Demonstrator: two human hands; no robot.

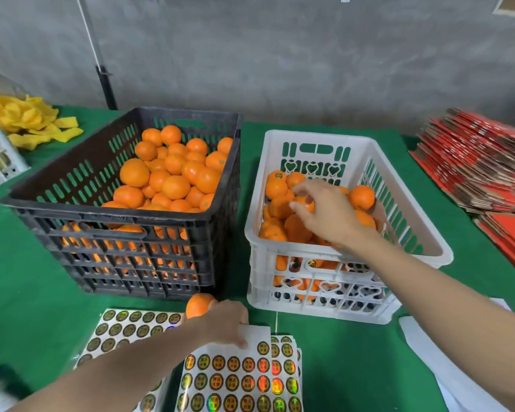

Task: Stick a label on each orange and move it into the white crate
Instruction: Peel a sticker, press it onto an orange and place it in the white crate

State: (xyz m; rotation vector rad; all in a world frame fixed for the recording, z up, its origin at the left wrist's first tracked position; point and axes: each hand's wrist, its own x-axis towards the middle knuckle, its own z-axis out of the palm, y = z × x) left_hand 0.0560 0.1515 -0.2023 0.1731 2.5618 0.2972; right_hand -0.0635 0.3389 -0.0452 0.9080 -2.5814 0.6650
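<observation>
Reaching into the white crate, the right grip is curling its fingertips round an orange on top of the pile there. The left grip is cupping a second orange just in front of the black crate, its thumb side resting on a label sheet on the green counter.

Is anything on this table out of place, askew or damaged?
Nothing is spilled or damaged. The stack of flattened red cartons at the right is askew, fanned out rather than squared, and the sticker sheets in front overlap crookedly. The one orange outside the black crate and white crate is in the left hand.
</observation>
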